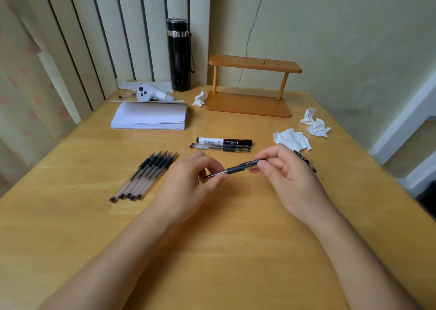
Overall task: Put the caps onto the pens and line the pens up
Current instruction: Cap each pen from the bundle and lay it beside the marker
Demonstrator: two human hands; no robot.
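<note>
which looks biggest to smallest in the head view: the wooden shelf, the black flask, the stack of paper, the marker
1. wooden shelf
2. stack of paper and black flask: too close to rank, one lying wide and one standing tall
3. marker

The shelf and flask sit farther back, so their true sizes may be larger.

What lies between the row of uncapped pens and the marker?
Bare tabletop in the head view; nothing lies between the uncapped pens and the marker.

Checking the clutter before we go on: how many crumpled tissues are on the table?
3. One small tissue lies left of the wooden shelf, a large one sits right of the marker, and another lies beyond it.
</note>
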